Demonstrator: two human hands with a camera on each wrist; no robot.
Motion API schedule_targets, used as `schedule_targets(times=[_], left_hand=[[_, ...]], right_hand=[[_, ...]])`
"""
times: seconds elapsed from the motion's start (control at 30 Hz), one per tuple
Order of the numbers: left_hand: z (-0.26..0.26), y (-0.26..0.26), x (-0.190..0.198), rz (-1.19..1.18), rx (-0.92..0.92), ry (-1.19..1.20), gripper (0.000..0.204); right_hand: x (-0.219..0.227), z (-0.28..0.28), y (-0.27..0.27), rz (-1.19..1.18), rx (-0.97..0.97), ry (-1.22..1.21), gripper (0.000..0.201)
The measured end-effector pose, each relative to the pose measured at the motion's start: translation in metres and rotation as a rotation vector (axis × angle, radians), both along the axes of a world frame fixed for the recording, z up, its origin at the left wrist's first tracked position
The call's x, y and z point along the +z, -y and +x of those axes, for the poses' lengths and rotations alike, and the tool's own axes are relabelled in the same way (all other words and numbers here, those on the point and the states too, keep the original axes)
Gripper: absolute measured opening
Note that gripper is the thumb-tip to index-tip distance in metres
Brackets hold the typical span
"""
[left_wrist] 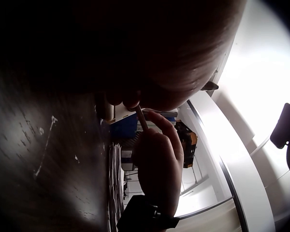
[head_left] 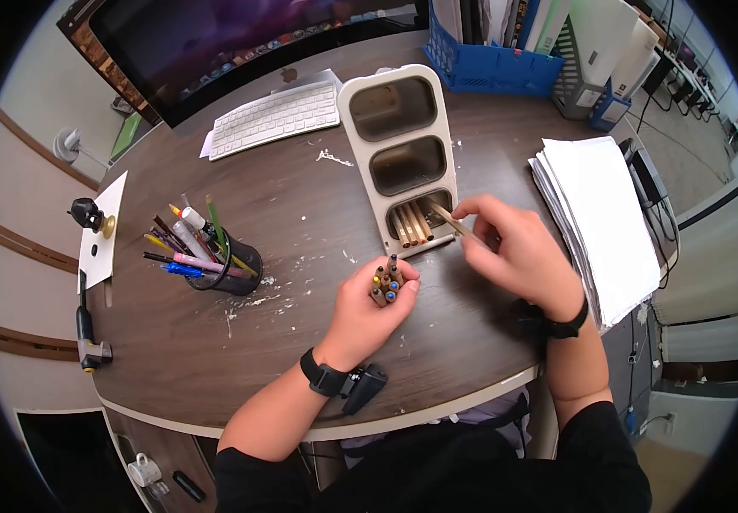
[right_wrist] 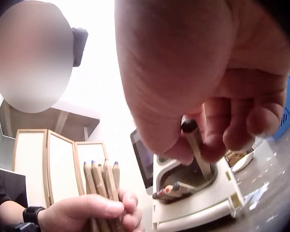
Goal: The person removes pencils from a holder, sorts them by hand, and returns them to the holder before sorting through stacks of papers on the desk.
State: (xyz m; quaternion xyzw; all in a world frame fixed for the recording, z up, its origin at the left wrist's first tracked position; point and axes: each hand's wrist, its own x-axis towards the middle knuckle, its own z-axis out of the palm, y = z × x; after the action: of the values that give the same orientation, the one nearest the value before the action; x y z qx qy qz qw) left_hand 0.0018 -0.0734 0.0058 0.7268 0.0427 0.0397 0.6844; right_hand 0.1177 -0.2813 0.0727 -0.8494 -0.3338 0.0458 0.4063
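Observation:
My left hand (head_left: 356,316) grips a bundle of wooden colored pencils (right_wrist: 100,180), their colored tips pointing up, just in front of a beige three-compartment organizer (head_left: 399,145). Between the thumb and fingers of my right hand (head_left: 523,248) is a single pencil (head_left: 451,219). It slants over the organizer's nearest compartment, and the right wrist view shows its dark end (right_wrist: 188,126) toward the camera. Several other pencils (head_left: 410,226) lie side by side in that compartment. The left wrist view is mostly dark, with the left hand filling its upper part.
Left of the organizer stands a black mesh cup (head_left: 245,265) full of pens. A keyboard (head_left: 275,121) and a monitor (head_left: 258,43) are behind. A paper stack (head_left: 596,222) lies at the right, a blue file holder (head_left: 497,68) at the back. White scraps (head_left: 333,157) dot the desk.

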Motion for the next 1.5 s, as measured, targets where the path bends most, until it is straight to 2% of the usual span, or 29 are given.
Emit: schedule_targets(times=[0.03, 0.1, 0.13, 0.27, 0.33, 0.47, 0.63, 0.77, 0.83, 0.93, 1.03, 1.13, 1.27, 1.37, 1.43, 1.5], left_hand=[[0.0, 0.0, -0.001, -0.003, 0.003, 0.009, 0.011], [-0.001, 0.0, -0.001, -0.004, 0.004, 0.019, 0.011], [0.0, 0.0, -0.001, 0.001, 0.004, 0.022, 0.012], [0.0, -0.001, -0.002, 0.018, 0.014, 0.055, 0.012], [0.001, 0.0, -0.006, 0.015, 0.032, 0.067, 0.012], [0.001, 0.0, -0.006, 0.012, 0.055, 0.088, 0.012], [0.001, -0.003, -0.006, 0.059, 0.014, 0.065, 0.014], [0.0, -0.002, -0.004, 0.041, 0.014, 0.054, 0.014], [0.001, -0.003, -0.004, 0.052, 0.013, 0.057, 0.014], [0.0, -0.003, -0.007, 0.051, 0.007, 0.06, 0.014], [0.001, -0.004, -0.009, 0.066, 0.008, 0.079, 0.015], [0.0, -0.004, -0.007, 0.074, 0.003, 0.067, 0.016], [0.001, -0.003, -0.004, 0.05, 0.024, 0.063, 0.014], [0.002, -0.005, -0.006, 0.162, 0.039, 0.144, 0.013], [0.001, -0.006, -0.007, 0.128, 0.016, 0.134, 0.014], [0.002, -0.006, -0.008, 0.092, -0.016, 0.128, 0.014]], right_hand=[[-0.008, 0.0, -0.006, -0.001, -0.004, -0.004, 0.022], [-0.022, 0.0, -0.017, 0.213, -0.04, 0.119, 0.024], [-0.026, -0.001, -0.019, 0.255, -0.053, 0.102, 0.027], [-0.026, -0.005, -0.02, 0.282, -0.041, 0.183, 0.025], [-0.018, -0.007, -0.018, 0.147, -0.015, 0.079, 0.024], [-0.022, -0.003, -0.013, 0.059, -0.028, 0.097, 0.024], [-0.029, -0.002, -0.013, -0.083, 0.006, 0.22, 0.042], [-0.032, -0.003, -0.015, -0.11, 0.009, 0.142, 0.048], [-0.031, -0.001, -0.015, -0.057, 0.088, 0.027, 0.048], [-0.026, -0.003, -0.016, 0.013, 0.054, -0.057, 0.048], [-0.029, -0.004, -0.015, -0.052, 0.01, 0.056, 0.05], [-0.031, -0.006, -0.017, -0.045, 0.046, -0.001, 0.051], [-0.021, -0.008, -0.016, 0.026, 0.016, -0.023, 0.044], [-0.012, -0.01, -0.012, -0.042, 0.095, -0.036, 0.033], [-0.012, -0.017, -0.017, 0.029, 0.257, -0.04, 0.027], [-0.024, -0.022, -0.028, 0.101, 0.268, 0.089, 0.03]])
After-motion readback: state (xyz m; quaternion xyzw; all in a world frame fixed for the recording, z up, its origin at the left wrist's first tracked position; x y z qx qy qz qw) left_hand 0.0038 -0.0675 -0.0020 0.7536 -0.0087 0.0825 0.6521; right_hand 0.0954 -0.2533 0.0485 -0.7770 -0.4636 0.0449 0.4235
